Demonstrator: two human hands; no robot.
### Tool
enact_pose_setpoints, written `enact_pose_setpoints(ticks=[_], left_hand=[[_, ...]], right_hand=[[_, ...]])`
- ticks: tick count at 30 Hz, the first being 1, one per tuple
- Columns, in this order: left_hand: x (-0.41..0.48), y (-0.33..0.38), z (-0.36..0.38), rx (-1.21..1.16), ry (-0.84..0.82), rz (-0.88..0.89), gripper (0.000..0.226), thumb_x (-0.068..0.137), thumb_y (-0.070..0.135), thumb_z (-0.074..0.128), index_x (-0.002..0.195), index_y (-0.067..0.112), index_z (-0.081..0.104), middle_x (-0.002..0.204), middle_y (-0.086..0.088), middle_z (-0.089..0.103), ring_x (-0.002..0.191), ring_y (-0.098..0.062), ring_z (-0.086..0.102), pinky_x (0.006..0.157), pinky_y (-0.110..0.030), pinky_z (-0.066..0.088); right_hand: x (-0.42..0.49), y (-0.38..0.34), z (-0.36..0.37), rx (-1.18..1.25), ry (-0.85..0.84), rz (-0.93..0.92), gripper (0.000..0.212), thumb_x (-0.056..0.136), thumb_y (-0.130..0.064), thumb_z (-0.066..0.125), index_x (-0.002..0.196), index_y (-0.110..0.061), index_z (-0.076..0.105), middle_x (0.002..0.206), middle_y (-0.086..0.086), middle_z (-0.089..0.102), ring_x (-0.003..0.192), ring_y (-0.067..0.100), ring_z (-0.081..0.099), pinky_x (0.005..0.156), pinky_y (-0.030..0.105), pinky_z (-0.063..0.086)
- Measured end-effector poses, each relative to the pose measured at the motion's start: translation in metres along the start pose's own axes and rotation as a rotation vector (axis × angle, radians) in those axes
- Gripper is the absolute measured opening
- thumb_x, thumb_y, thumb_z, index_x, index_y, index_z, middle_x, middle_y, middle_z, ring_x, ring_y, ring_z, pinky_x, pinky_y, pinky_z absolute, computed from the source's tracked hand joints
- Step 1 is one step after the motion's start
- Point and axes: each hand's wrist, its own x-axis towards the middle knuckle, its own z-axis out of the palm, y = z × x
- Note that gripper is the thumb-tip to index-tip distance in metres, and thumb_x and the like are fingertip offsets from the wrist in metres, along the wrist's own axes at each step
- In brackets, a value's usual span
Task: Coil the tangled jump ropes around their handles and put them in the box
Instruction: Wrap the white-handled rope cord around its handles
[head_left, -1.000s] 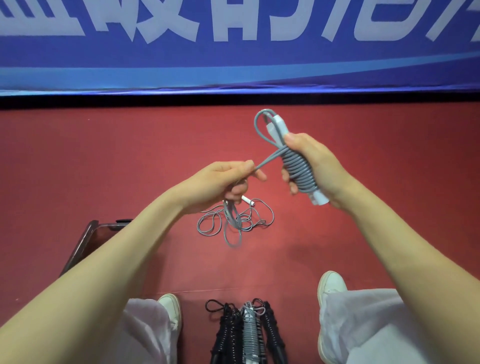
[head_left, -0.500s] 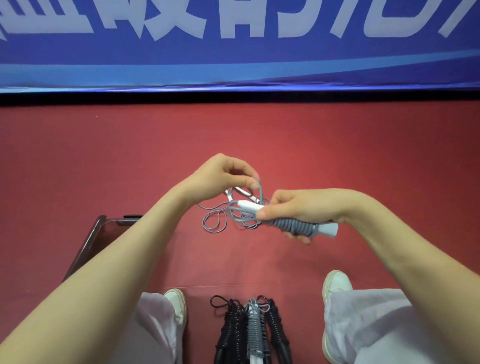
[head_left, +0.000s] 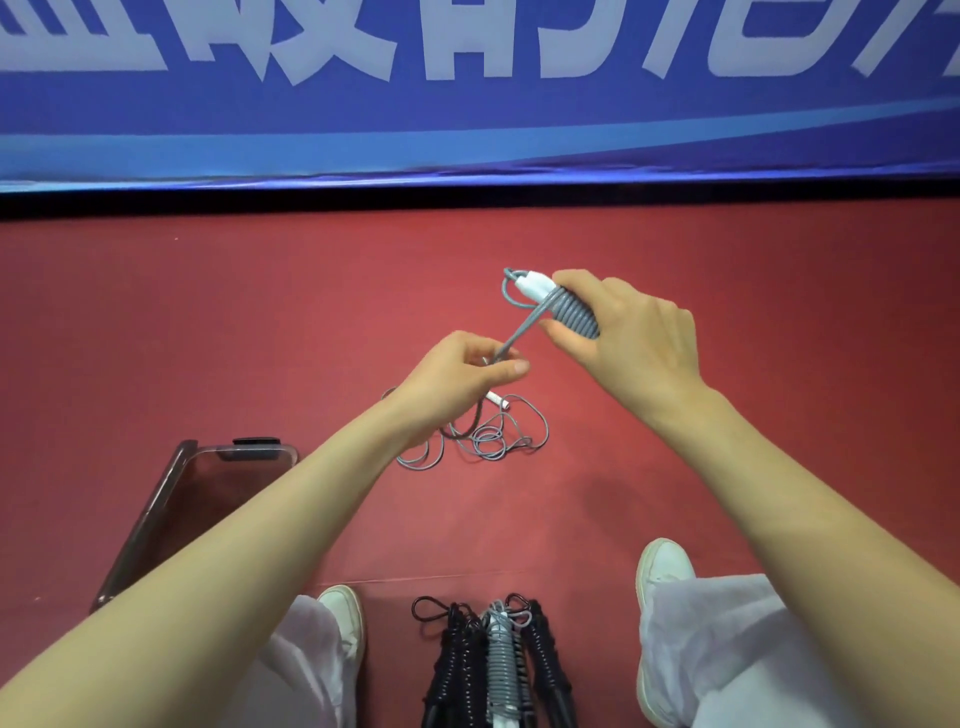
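Observation:
My right hand (head_left: 631, 338) grips a white jump rope handle (head_left: 563, 306) wrapped in grey rope coils, tilted with its white tip up and to the left. A taut stretch of grey rope (head_left: 519, 332) runs down from it to my left hand (head_left: 457, 379), which pinches it between thumb and fingers. Below my left hand the loose grey rope (head_left: 488, 436) lies tangled on the red floor, with a small white end piece (head_left: 496, 400) showing. A dark transparent box (head_left: 208, 499) sits at the lower left, partly behind my left forearm.
Several coiled ropes, black ones (head_left: 457, 665) and a grey one (head_left: 501, 660), lie between my white shoes (head_left: 665, 566) at the bottom. A blue banner (head_left: 467, 93) stands along the far edge of the red floor (head_left: 779, 312).
My right hand swung the handle up from a low, level position to a raised tilt. My left hand drew the rope taut again. The view shifted slightly.

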Motion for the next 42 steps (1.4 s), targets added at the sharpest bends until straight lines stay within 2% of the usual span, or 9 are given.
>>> enact_pose_setpoints(ticks=[5,9,11,14,19,24,30,34,42], left_hand=[[-0.001,-0.003,0.001,0.068,-0.02,0.012,0.04,0.099,0.02,0.051,0.14,0.017,0.048,0.134,0.001,0.056,0.118,-0.012,0.056,0.103,-0.03,0.044],[-0.001,-0.004,0.008,0.426,0.174,0.118,0.027,0.096,0.013,0.053,0.122,0.013,0.062,0.107,0.001,0.063,0.087,-0.012,0.056,0.08,-0.021,0.04],[0.001,-0.004,0.004,0.279,0.186,0.096,0.025,0.094,0.025,0.059,0.117,0.015,0.059,0.109,0.002,0.063,0.092,-0.012,0.057,0.084,-0.023,0.043],[-0.002,0.001,-0.002,-0.015,-0.073,0.085,0.022,0.099,0.028,0.052,0.113,0.015,0.062,0.108,-0.002,0.07,0.103,-0.015,0.065,0.095,-0.028,0.05],[-0.007,0.01,0.001,-0.454,-0.192,0.083,0.029,0.093,0.036,0.05,0.091,0.01,0.062,0.062,0.0,0.046,0.052,-0.015,0.053,0.077,-0.036,0.053],[-0.005,0.01,-0.006,-0.52,-0.269,-0.006,0.028,0.088,0.031,0.055,0.099,0.008,0.066,0.064,0.003,0.045,0.052,-0.008,0.032,0.056,-0.02,0.041],[-0.003,0.003,-0.008,-0.566,-0.244,-0.02,0.024,0.081,0.027,0.058,0.092,0.008,0.068,0.065,0.004,0.051,0.057,-0.008,0.045,0.067,-0.023,0.04],[-0.001,-0.001,-0.011,-0.419,-0.165,0.03,0.01,0.077,0.023,0.064,0.073,0.02,0.073,0.065,0.007,0.055,0.06,-0.007,0.048,0.069,-0.022,0.041],[-0.005,-0.004,-0.02,-0.008,-0.266,0.085,0.03,0.073,0.049,0.072,0.058,0.025,0.061,0.065,0.004,0.054,0.07,-0.01,0.049,0.078,-0.028,0.037]], right_hand=[[0.001,0.006,0.011,-0.206,-0.106,-0.028,0.043,0.094,-0.052,0.047,0.129,-0.026,0.047,0.105,0.006,0.061,0.093,0.035,0.063,0.061,0.033,0.031],[-0.001,0.004,0.016,-0.154,-0.088,-0.099,0.043,0.093,-0.052,0.049,0.129,-0.028,0.05,0.101,0.005,0.063,0.09,0.034,0.063,0.06,0.032,0.031],[-0.003,0.0,0.015,-0.064,0.007,-0.165,0.044,0.089,-0.051,0.056,0.126,-0.028,0.057,0.091,0.006,0.064,0.079,0.035,0.065,0.056,0.03,0.031],[-0.002,-0.001,0.013,0.018,0.17,-0.184,0.044,0.079,-0.052,0.059,0.112,-0.024,0.066,0.073,0.005,0.062,0.06,0.034,0.064,0.049,0.026,0.03],[0.0,0.002,0.013,0.032,0.19,-0.148,0.044,0.08,-0.049,0.063,0.115,-0.022,0.065,0.078,0.007,0.062,0.065,0.036,0.065,0.051,0.03,0.035],[0.005,0.002,-0.004,0.187,0.022,0.061,0.04,0.085,-0.051,0.06,0.12,-0.033,0.053,0.1,-0.004,0.063,0.093,0.033,0.061,0.068,0.034,0.035],[0.007,0.006,-0.018,0.691,-0.159,0.132,0.03,0.076,-0.042,0.07,0.103,-0.038,0.058,0.064,-0.008,0.054,0.054,0.016,0.051,0.055,0.031,0.043],[0.004,0.004,-0.026,1.027,-0.471,0.111,0.031,0.076,-0.022,0.079,0.101,-0.028,0.061,0.069,0.008,0.054,0.05,0.019,0.047,0.041,0.02,0.037],[-0.003,-0.007,-0.027,1.257,-0.76,0.151,0.036,0.087,-0.048,0.053,0.094,-0.012,0.051,0.059,0.01,0.052,0.038,0.018,0.043,0.044,0.028,0.039]])
